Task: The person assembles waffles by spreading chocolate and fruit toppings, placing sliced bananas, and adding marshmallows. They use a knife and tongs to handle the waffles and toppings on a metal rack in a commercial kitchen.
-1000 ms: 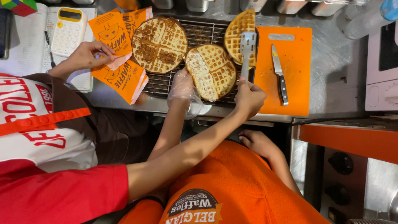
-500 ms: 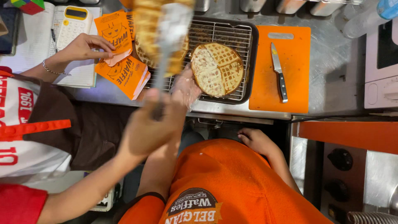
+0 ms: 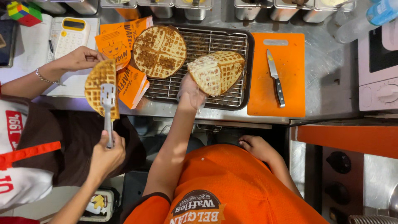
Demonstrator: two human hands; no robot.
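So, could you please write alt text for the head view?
The wearer's gloved left hand holds a folded waffle over a wire rack; the right hand is empty. A co-worker's hand holds a second waffle with tongs.

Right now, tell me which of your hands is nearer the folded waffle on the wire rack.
Left. The gloved left hand grips the folded waffle from below; the right hand sits apart, below the counter edge.

The left hand (image 3: 191, 92), in a clear plastic glove, is gripping a folded golden round waffle (image 3: 216, 71) over the black wire cooling rack (image 3: 207, 41). The right hand (image 3: 257, 147) is resting empty against the orange shirt (image 3: 248, 186). A co-worker's hand (image 3: 107, 154) is lifting another golden waffle (image 3: 100, 88) with metal tongs (image 3: 108, 112).
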